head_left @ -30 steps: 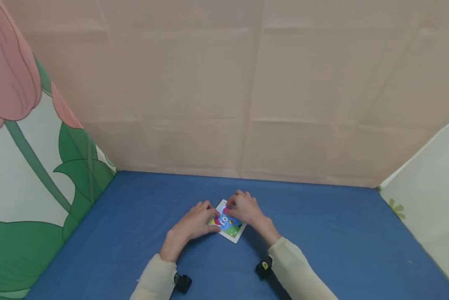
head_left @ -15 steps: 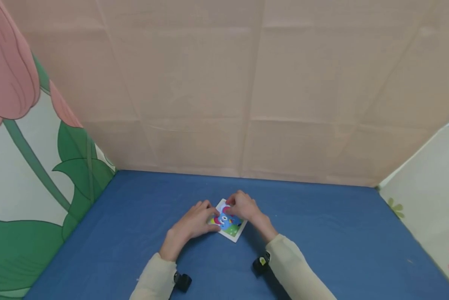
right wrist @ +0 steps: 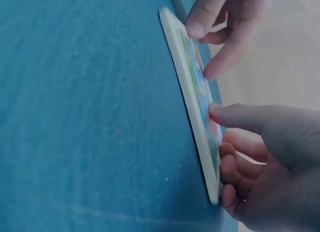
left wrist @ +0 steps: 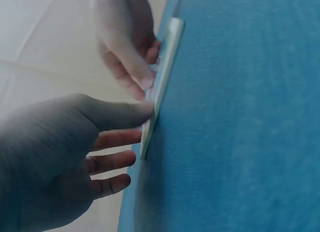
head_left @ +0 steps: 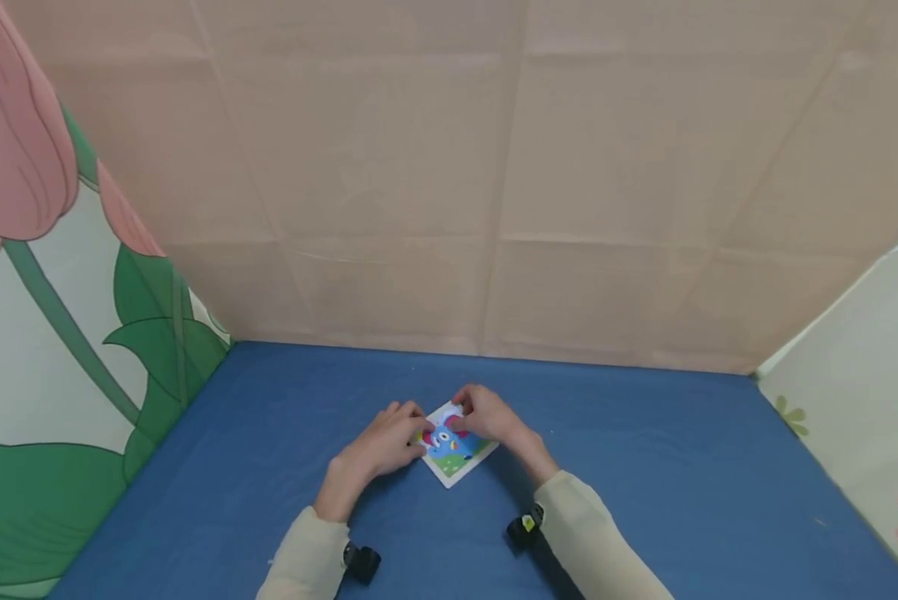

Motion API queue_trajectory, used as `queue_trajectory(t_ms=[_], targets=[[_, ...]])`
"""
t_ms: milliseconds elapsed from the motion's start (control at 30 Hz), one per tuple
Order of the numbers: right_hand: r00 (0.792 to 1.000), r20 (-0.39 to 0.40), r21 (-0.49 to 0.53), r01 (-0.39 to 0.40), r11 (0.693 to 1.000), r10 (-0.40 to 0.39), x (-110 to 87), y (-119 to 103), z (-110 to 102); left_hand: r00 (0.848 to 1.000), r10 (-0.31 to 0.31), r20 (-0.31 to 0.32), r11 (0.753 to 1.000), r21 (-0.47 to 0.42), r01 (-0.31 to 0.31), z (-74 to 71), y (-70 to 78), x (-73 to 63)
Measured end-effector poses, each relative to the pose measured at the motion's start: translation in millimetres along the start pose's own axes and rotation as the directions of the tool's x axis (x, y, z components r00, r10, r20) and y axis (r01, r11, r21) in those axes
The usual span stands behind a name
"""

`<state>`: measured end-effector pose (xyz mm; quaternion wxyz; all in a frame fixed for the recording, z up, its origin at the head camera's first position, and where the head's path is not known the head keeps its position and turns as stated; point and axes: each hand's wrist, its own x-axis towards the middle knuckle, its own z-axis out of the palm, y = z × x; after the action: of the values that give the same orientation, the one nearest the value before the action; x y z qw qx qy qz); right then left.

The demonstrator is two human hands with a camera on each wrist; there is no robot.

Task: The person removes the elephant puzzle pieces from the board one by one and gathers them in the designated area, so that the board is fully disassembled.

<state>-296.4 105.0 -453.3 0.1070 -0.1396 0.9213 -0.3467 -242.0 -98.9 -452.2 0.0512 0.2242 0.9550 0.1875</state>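
A small square picture board (head_left: 451, 461) with a white rim and a blue cartoon animal printed on it lies on the blue cloth, one corner toward the person. My left hand (head_left: 390, 435) holds its left corner, thumb at the near edge and forefinger on the far side. My right hand (head_left: 491, 414) grips the far right side. In the right wrist view, the right thumb (right wrist: 216, 110) presses on the picture while the other fingers curl at the board's edge. Parts of the picture are hidden by the fingers.
Blue cloth (head_left: 644, 467) covers the table around the board. Behind it rises a beige creased sheet (head_left: 388, 167). A flower-printed panel (head_left: 66, 367) stands at the left, and a white panel (head_left: 869, 383) at the right.
The board has turned a little, its near corner shifting left and more of its picture showing. My left hand has drawn slightly left; my right hand has barely moved.
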Motion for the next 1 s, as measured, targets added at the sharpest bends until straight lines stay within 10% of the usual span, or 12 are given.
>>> queue_trajectory(t_ms=[1000], targets=[[0.998, -0.042, 0.015, 0.047, 0.999, -0.046, -17.1, 8, 2, 0.999, -0.033, -0.023, 0.997, 0.067, 0.034, 5.1, 0.3, 0.4]])
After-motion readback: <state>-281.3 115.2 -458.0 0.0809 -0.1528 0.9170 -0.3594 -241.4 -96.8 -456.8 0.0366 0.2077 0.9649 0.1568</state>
